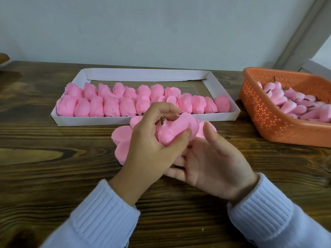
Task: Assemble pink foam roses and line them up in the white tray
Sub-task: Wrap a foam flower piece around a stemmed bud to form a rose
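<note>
In front of the white tray (89,120), our left hand (150,144) grips a half-wrapped rose (177,129), right hand (215,163) open beneath; closing the petals (122,136) likely comes next.

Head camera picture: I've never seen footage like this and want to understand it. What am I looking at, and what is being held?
No machine: a camera on a person's head looks down at their bare hands over a wooden table. The left hand grips a half-made pink foam rose; the right hand is open beside it. Loose pink petals lie underneath. Behind, a white tray holds two rows of finished roses; the orange basket at right holds buds.
</note>
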A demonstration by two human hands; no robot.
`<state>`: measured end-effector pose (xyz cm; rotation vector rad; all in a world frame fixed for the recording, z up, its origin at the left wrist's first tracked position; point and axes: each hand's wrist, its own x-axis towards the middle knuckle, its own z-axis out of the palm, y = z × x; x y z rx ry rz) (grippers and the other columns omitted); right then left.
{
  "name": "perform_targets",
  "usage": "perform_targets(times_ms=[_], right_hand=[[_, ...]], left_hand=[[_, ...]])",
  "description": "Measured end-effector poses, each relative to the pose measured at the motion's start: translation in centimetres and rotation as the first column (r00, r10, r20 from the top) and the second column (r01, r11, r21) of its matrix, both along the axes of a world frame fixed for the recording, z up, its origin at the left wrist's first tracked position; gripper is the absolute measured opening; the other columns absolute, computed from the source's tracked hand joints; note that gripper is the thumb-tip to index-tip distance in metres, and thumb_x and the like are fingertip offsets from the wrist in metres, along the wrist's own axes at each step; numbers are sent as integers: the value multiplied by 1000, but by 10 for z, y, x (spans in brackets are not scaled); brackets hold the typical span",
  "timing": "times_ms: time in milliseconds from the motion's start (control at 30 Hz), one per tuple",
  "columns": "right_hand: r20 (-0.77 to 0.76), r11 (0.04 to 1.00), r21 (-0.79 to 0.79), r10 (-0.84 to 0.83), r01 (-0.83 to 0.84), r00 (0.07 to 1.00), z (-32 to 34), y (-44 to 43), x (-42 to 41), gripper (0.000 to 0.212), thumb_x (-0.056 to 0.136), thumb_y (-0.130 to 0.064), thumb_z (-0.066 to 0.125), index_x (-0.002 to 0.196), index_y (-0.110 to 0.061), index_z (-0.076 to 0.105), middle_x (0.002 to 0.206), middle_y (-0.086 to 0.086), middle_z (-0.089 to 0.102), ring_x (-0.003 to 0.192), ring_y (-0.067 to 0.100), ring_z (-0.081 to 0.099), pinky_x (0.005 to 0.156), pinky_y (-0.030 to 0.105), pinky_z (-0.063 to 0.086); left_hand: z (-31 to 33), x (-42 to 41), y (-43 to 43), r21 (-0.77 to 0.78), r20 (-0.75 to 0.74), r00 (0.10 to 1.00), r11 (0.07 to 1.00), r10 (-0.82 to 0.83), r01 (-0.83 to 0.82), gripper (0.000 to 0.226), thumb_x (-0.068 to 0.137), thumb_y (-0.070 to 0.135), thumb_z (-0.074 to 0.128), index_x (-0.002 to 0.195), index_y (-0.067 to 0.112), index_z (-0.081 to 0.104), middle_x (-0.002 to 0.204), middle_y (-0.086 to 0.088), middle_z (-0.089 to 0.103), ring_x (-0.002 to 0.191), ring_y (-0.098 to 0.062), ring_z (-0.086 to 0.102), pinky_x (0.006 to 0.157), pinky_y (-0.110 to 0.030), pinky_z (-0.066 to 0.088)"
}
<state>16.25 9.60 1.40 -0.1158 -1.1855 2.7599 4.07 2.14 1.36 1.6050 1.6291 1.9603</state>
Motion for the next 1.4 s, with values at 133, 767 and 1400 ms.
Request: perform_targets(times_ms=[133, 767, 1400], right_hand=[[-17, 1000, -31, 4, -5, 1000, 1, 1, 1, 91, 77, -47, 70, 150, -10, 31, 144, 23, 33, 126, 34, 42, 109, 47, 36], [-217, 673, 438, -564, 596, 796, -7, -7, -2, 31, 84, -17, 63, 112, -3, 61, 111, 13, 68, 96, 25, 66, 79, 35, 55], [-103, 556, 551, -695, 623, 711, -12, 1, -1, 33, 87, -22, 57, 75, 9, 57, 75, 20, 55, 69, 28, 50, 64, 38, 45]], left_hand=[[-2, 2, 0, -48, -18, 1000, 999, 18, -18, 44, 72, 21, 76, 106, 32, 50, 99, 27, 59, 98, 3, 58, 85, -8, 40], [-3, -2, -3, -111, -14, 992, 985, 128, -129, 57, 72, 16, 83, 104, 48, 47, 97, 14, 56, 77, -9, 62, 49, -33, 56], [0, 3, -1, -119, 102, 978, 973, -184, 196, 43, 73, 21, 76, 111, 23, 56, 105, 11, 64, 101, -12, 63, 79, -16, 50]])
